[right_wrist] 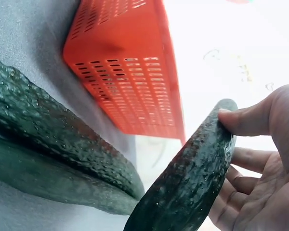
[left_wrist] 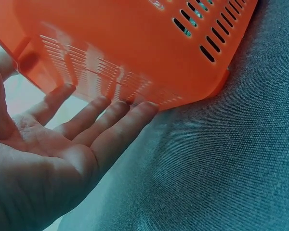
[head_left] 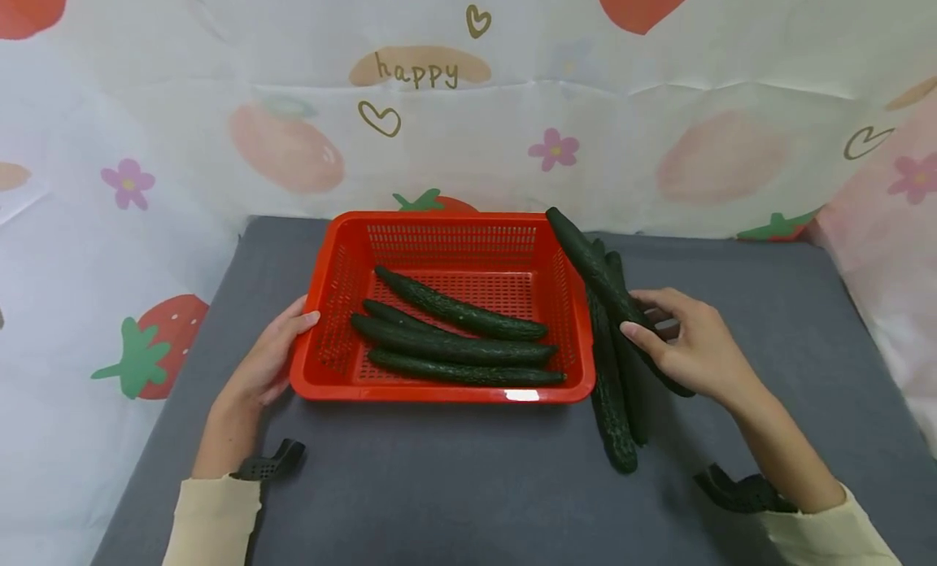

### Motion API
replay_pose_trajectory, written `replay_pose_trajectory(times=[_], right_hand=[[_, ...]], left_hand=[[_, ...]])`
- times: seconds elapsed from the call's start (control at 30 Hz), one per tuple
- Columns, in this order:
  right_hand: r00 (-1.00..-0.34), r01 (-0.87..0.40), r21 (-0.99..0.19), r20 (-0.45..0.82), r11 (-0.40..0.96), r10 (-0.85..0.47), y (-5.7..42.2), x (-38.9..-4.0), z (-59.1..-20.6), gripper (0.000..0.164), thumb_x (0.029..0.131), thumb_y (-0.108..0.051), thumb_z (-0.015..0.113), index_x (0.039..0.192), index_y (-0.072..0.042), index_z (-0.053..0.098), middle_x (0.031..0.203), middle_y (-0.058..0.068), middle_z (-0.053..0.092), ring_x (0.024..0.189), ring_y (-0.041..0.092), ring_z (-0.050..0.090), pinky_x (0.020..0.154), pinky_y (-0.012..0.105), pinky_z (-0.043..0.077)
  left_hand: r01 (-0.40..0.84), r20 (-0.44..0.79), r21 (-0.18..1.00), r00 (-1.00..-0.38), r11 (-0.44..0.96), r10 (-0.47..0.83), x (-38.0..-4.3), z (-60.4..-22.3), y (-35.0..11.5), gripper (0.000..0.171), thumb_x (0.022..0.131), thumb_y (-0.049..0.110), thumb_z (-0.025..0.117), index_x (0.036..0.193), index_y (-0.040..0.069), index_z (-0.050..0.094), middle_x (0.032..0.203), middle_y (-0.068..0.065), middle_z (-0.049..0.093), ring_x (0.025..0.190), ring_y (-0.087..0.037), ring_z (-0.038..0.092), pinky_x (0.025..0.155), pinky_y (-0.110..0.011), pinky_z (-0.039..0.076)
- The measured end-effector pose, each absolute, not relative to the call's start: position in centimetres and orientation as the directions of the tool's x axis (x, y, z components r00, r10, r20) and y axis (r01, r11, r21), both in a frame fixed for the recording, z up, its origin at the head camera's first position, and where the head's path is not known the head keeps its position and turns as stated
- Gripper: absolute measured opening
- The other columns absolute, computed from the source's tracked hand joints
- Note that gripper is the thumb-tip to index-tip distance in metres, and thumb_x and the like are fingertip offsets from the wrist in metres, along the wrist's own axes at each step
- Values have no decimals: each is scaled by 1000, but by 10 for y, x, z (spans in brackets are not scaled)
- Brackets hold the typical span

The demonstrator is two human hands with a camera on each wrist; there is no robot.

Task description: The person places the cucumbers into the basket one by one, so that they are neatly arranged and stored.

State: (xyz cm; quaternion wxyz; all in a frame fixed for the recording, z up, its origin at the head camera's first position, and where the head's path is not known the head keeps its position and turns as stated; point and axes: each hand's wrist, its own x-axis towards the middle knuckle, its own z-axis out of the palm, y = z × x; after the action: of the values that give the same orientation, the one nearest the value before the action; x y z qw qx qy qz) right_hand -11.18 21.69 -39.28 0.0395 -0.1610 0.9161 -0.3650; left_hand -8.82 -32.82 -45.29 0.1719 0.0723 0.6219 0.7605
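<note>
My right hand (head_left: 699, 342) pinches a dark green cucumber (head_left: 586, 253) between thumb and fingers. The cucumber slants above the table, its far end over the right rim of a red plastic basket (head_left: 439, 393). In the right wrist view the thumb presses one side of the held cucumber (right_wrist: 183, 178) and the fingers support the other. My left hand (head_left: 265, 359) grips the basket's left side, thumb over the rim and fingertips (left_wrist: 147, 109) against the outer wall. Several cucumbers (head_left: 457, 310) lie lengthwise inside the basket.
Two more cucumbers (head_left: 613, 411) lie side by side on the grey tablecloth (head_left: 439, 485), right of the basket and partly under the held one. Behind the table hangs a white cloth (head_left: 468, 159) printed with strawberries, flowers and hearts.
</note>
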Motion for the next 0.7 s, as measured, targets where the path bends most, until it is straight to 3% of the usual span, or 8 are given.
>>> replay_pose_trajectory(times=[0.47, 0.7], right_hand=[[-912, -357, -620, 71, 698, -403, 202, -126, -373, 43, 102, -25, 71, 141, -7, 65, 129, 15, 70, 110, 35, 68, 91, 58, 60], [-891, -370, -644, 41, 670, -453, 191, -134, -372, 41, 100, -21, 74, 139, -8, 67, 118, 10, 70, 100, 26, 66, 86, 48, 60]], left_hand=[[-176, -113, 970, -936, -166, 333, -90, -452, -326, 43, 115, 18, 38, 158, 20, 38, 123, 4, 74, 97, -9, 78, 88, -28, 64], [-184, -128, 972, -937, -147, 326, -88, -453, -325, 43, 115, 19, 37, 158, 20, 38, 119, 6, 76, 94, -9, 79, 85, -26, 64]])
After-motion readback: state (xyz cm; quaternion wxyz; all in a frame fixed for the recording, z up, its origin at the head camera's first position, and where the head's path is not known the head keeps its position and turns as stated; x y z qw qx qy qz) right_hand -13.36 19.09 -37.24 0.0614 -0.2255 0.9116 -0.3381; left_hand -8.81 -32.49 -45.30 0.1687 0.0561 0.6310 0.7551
